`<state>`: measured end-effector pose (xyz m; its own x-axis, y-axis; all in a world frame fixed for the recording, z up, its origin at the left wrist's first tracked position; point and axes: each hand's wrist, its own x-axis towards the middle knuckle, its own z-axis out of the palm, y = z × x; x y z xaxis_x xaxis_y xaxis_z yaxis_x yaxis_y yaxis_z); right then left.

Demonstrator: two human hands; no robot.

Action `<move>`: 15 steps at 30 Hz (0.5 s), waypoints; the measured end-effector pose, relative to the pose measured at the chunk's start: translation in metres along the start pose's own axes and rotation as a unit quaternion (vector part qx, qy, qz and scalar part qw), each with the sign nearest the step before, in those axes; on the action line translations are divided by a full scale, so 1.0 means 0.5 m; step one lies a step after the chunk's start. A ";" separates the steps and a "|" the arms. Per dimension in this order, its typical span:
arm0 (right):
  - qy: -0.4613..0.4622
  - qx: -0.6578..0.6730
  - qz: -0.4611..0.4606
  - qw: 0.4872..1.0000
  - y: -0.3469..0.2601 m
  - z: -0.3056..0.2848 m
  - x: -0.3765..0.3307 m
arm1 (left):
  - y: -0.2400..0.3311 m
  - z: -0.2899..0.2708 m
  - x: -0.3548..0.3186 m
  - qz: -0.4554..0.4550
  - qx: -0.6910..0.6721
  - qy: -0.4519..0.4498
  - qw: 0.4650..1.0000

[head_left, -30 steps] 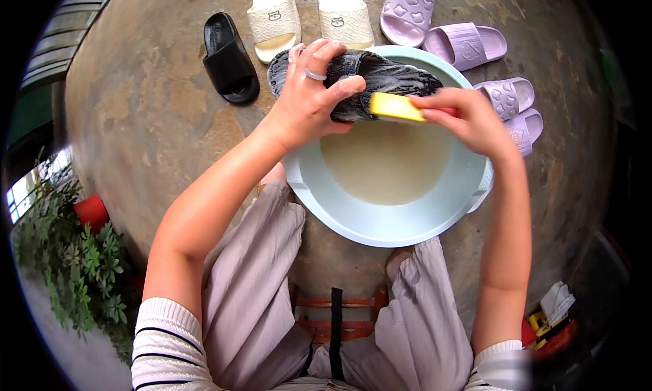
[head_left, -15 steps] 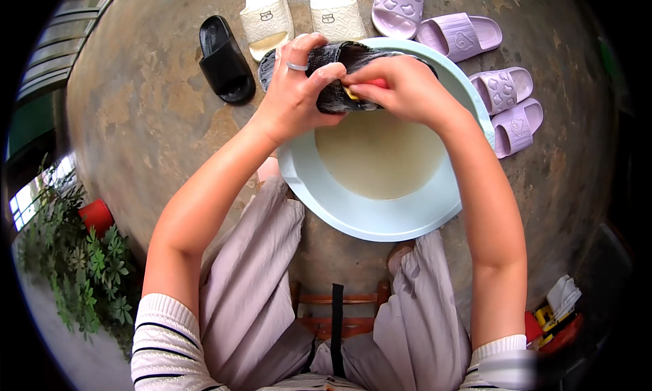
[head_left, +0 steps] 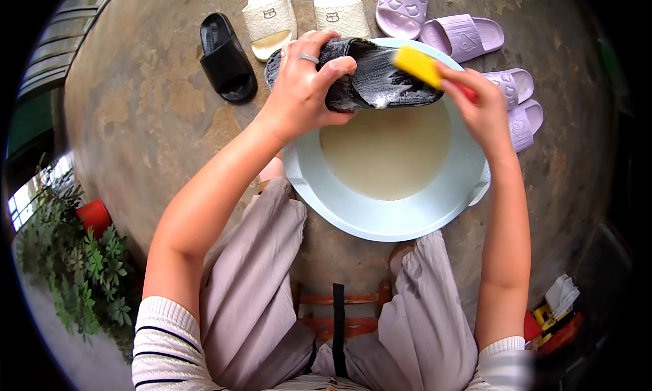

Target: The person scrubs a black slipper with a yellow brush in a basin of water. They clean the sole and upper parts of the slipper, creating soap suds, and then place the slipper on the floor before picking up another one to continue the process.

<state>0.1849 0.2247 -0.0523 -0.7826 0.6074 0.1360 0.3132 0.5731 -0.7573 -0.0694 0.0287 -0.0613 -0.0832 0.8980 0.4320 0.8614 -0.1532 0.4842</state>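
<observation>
My left hand (head_left: 309, 79) is wrapped round the strap end of a black slide sandal (head_left: 390, 79), holding it over the far part of a light blue basin (head_left: 380, 228). White suds streak the sandal's footbed and strap. In my right hand (head_left: 479, 102) is a scrubbing brush (head_left: 419, 66) with a yellow head and a red handle. Its head is at the free end of the sandal, slightly blurred; I cannot tell if it touches. Cloudy water (head_left: 384, 157) lies in the basin below.
Another black slide (head_left: 228, 58) lies left of the basin. Beyond it are white slides (head_left: 270, 17) and, to the right, several lilac slides (head_left: 464, 38). A leafy plant (head_left: 88, 275) and a red pot (head_left: 95, 218) are at left. A wooden stool (head_left: 339, 299) shows between my legs.
My right hand has moved right with the brush, from beside the sandal's strap to its free end. More of the soapy footbed now shows. My left hand keeps its hold, shifted slightly right.
</observation>
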 end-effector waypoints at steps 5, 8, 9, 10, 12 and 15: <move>0.026 -0.119 0.016 0.992 -0.088 0.078 -0.128 | 0.004 0.007 -0.004 -0.001 0.024 -0.014 1.000; 0.085 -0.165 0.090 0.979 -0.076 0.060 -0.142 | 0.011 0.001 -0.004 -0.008 0.020 -0.014 1.000; 0.116 -0.197 0.121 0.966 -0.054 0.042 -0.136 | 0.014 0.003 -0.002 -0.006 0.026 -0.013 1.000; 0.127 -0.164 0.146 0.967 -0.047 0.038 -0.136 | 0.016 0.004 -0.003 -0.005 0.033 -0.012 0.999; 0.077 -0.150 0.075 0.983 -0.081 0.070 -0.150 | 0.016 0.007 -0.005 0.001 0.046 -0.008 0.999; 0.051 -0.144 0.059 0.986 -0.129 0.096 -0.153 | 0.016 0.009 -0.003 0.005 0.036 -0.011 0.999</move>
<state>0.1990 0.1151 -0.0445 -0.6785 0.7226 0.1322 0.5504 0.6193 -0.5600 -0.0600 0.0282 -0.0614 -0.0644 0.9052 0.4201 0.8961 -0.1329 0.4235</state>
